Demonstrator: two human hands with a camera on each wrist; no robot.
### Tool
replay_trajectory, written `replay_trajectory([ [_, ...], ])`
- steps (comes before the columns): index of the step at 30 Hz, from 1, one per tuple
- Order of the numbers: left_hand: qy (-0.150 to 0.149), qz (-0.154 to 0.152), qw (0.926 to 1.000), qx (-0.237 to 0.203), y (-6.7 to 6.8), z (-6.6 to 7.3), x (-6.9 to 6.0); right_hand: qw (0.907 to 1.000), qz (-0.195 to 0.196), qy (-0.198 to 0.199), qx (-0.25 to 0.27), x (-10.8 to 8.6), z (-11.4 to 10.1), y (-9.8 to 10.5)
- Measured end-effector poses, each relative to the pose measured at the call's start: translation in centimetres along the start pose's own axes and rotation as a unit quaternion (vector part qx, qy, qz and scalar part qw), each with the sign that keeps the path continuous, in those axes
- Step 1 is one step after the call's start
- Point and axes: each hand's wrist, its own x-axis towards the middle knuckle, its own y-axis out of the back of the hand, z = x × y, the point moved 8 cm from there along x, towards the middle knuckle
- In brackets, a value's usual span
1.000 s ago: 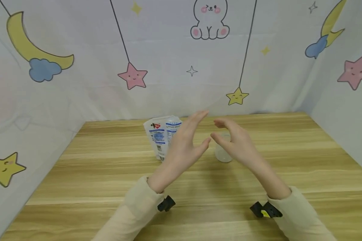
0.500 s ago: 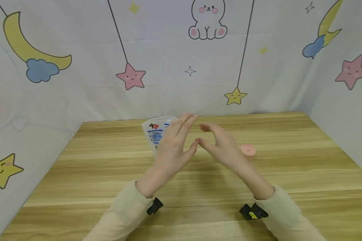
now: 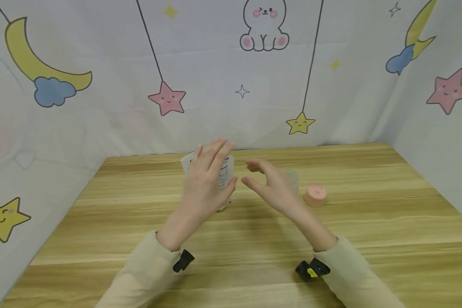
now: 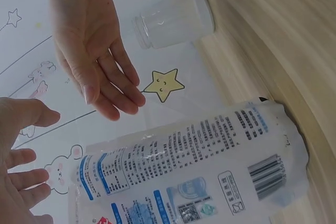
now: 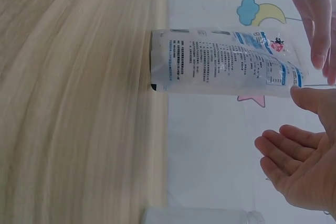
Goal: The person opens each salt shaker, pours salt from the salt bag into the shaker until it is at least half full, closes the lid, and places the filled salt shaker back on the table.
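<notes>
My left hand (image 3: 204, 184) is raised in front of the white printed pouch (image 3: 226, 171), covering much of it in the head view. Its fingers are spread and hold nothing. Facing it across a gap, my right hand (image 3: 273, 186) is also raised and holds nothing, with fingers slightly bent. A clear jar (image 4: 176, 18) stands upright on the table, partly hidden behind my right hand in the head view. To the right of the jar sits a small pink round piece (image 3: 315, 195). The pouch (image 5: 226, 59) stands upright, its blue print and barcode showing in the left wrist view.
Wood-grain tabletop (image 3: 262, 265) extends around these things. White cloth (image 3: 215, 55) printed with stars, moons and a bear hangs behind and at both sides. Dark devices are strapped near both sleeves.
Both hands have drifted left in the head view, and the gap between their fingertips has varied. The pink piece, hidden a second ago, now shows fully. Pouch and jar appear to stay in place.
</notes>
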Motion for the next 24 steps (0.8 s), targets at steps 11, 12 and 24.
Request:
replay_trajectory([
  [11,0.041,-0.014,0.9990,0.000,0.8,-2.2,-0.6,0.9986,-0.013,-0.001,0.051,0.8,-0.1,-1.2],
  [12,0.048,-0.014,0.9988,-0.001,0.8,-2.4,-0.6,0.9979,-0.017,-0.001,0.063,0.9,-0.1,-1.4],
  [24,0.115,-0.018,0.9906,-0.071,0.9,-4.9,-1.6,0.9879,-0.030,-0.019,0.151,1.5,0.3,-3.2],
])
